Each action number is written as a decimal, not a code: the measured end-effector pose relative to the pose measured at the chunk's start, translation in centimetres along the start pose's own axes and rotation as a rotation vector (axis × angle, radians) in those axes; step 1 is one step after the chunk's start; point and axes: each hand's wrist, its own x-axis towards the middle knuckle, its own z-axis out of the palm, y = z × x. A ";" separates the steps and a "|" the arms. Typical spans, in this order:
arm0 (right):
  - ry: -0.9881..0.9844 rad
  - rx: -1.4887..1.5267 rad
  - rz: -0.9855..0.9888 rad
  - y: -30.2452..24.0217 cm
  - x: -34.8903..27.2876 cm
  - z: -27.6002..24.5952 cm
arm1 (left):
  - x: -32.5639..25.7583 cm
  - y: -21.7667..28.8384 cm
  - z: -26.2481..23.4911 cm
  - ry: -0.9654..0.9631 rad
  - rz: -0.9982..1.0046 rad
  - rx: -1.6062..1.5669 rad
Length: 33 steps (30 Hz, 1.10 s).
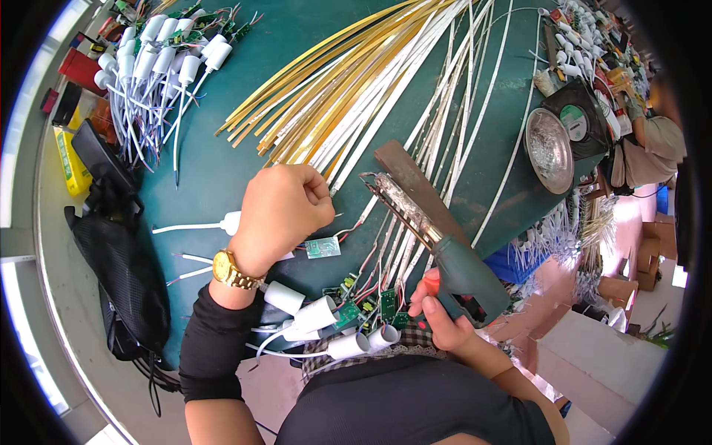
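Observation:
My left hand (289, 208), with a gold watch at the wrist, is closed just below the near ends of the white and yellow strips (356, 96). Its fingertips curl inward, and what they pinch, if anything, is hidden. A small circuit board (323, 248) with thin wires lies right beside it. My right hand (445, 322) grips a dark green soldering gun (475, 278) with a red trigger. The gun's metal tip points up and left, near the strips. Close to my body lie white lamp sockets (315, 315) and green circuit boards (388, 304) wired to more strips.
A dark flat bar (408, 174) lies beneath the soldering gun. White sockets with cables (163, 59) are heaped at the far left, above a black bag (122, 278). A metal dish (549, 148) and a black fan (582, 122) stand right. Another person (653, 141) sits beyond.

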 end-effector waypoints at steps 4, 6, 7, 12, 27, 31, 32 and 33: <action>0.000 -0.011 -0.025 -0.5 0.3 0.1 | 0.2 -0.2 -1.3 -0.137 -0.062 -0.117; 0.013 -0.001 -0.042 -0.3 0.3 0.1 | 0.4 -0.7 -1.8 -0.180 -0.084 -0.191; -0.007 -0.013 -0.042 -0.3 0.4 0.0 | 0.5 -1.1 -2.0 -0.224 -0.111 -0.265; -0.039 -0.039 -0.048 -0.4 0.5 -0.3 | -0.5 -2.2 -3.8 -0.364 0.212 -0.331; -0.074 -0.044 -0.028 -0.1 0.4 -0.5 | -1.7 -1.6 -1.6 -0.149 0.309 -0.070; -0.070 -0.053 -0.026 -0.3 0.5 -0.5 | -1.7 -1.7 -1.2 -0.112 0.274 -0.030; -0.077 -0.069 -0.033 -0.2 0.5 -0.6 | -1.7 -1.8 -1.4 -0.117 0.274 -0.027; -0.083 -0.085 -0.040 -0.2 0.4 -0.7 | -1.7 -1.8 -1.9 -0.145 0.279 -0.079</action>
